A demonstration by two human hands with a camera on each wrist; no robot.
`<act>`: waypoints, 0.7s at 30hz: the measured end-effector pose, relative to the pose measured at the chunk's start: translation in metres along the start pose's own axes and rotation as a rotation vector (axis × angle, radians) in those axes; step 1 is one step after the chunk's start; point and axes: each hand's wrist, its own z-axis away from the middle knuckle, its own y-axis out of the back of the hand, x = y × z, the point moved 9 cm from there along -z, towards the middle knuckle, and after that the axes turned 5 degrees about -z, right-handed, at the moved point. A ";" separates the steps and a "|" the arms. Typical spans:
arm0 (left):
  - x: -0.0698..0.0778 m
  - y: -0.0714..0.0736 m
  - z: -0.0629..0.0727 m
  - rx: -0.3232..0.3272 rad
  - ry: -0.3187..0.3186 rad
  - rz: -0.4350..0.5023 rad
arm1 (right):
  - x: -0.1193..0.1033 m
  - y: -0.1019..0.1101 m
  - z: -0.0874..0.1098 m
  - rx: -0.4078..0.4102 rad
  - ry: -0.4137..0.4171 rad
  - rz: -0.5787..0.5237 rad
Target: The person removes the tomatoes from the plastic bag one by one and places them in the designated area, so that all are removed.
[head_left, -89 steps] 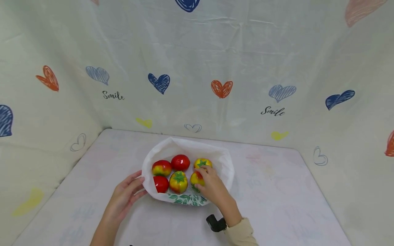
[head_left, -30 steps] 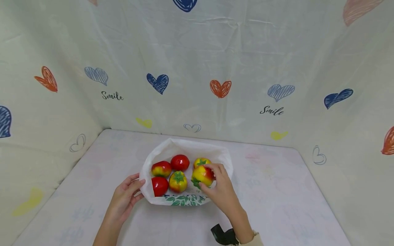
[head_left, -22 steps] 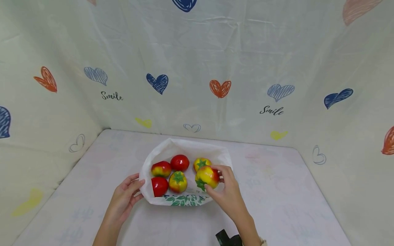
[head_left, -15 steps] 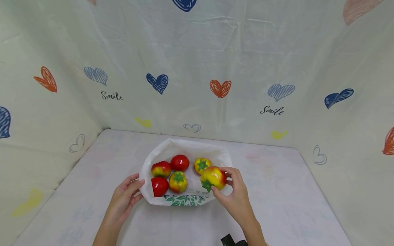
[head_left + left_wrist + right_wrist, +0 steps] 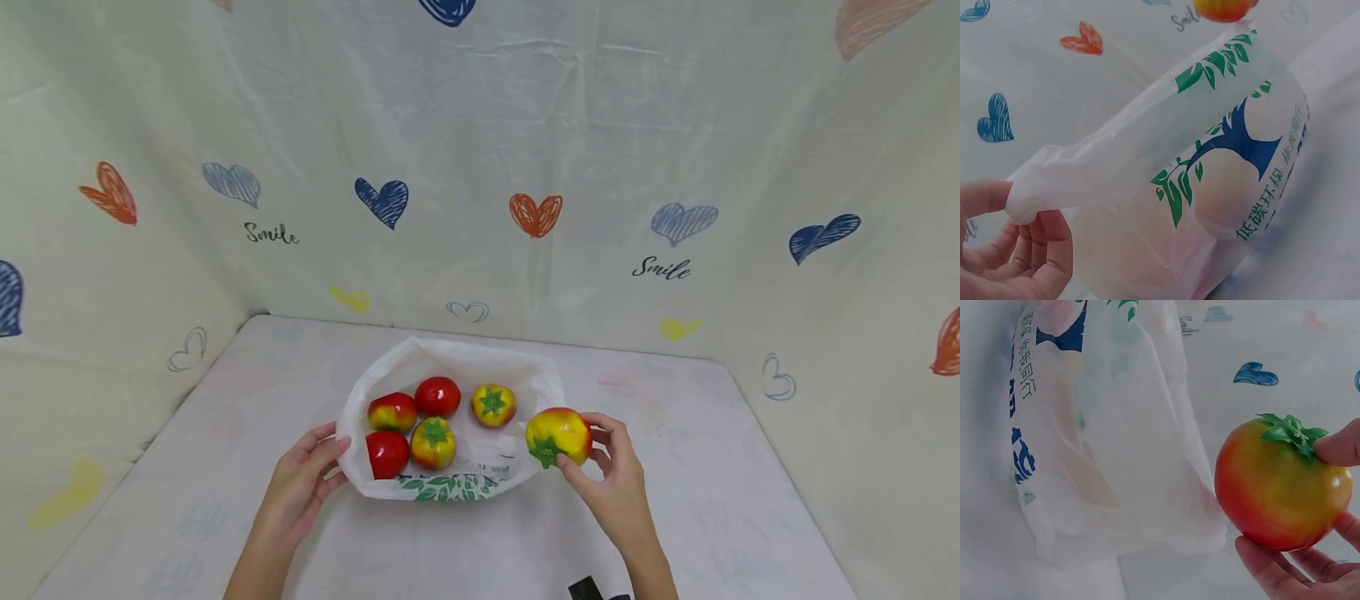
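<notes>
A white plastic bag point(image 5: 537, 379) with green leaf print lies with its mouth spread. My left hand point(image 5: 300, 487) pinches its left rim; in the left wrist view, thumb and fingers grip the bag's edge point(image 5: 1035, 190). To the right of the bag's mouth, my right hand point(image 5: 621, 487) holds a glossy yellow-red artificial tomato point(image 5: 559, 433) with a green leafy top. In the right wrist view the thumb presses by the calyx of this tomato point(image 5: 1279, 487), fingers underneath. Inside the bag sit several more, among them a red one point(image 5: 438, 397) and a yellow one point(image 5: 492, 406).
A white table point(image 5: 660, 433) carries the bag. Behind it hangs a pale curtain point(image 5: 480, 150) printed with hearts and "Smile". A black wrist-worn device point(image 5: 587, 588) shows at the bottom edge, below the right hand.
My right hand has taken a tomato from the bag's right part and carried it rightward past the rim. The left hand keeps its grip, shifted slightly left with the rim.
</notes>
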 end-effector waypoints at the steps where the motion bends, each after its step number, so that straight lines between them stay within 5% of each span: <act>1: 0.000 0.000 0.000 -0.003 -0.003 0.002 | 0.001 0.003 0.000 0.008 -0.002 -0.017; 7: 0.001 0.000 0.001 -0.007 -0.001 0.006 | 0.016 0.020 0.002 0.065 -0.057 -0.089; 15: 0.000 0.001 0.000 -0.007 0.010 -0.003 | 0.049 0.040 0.004 0.142 -0.244 -0.093; 21: 0.000 0.000 0.001 -0.011 0.008 -0.004 | 0.115 0.053 0.000 0.176 -0.222 -0.128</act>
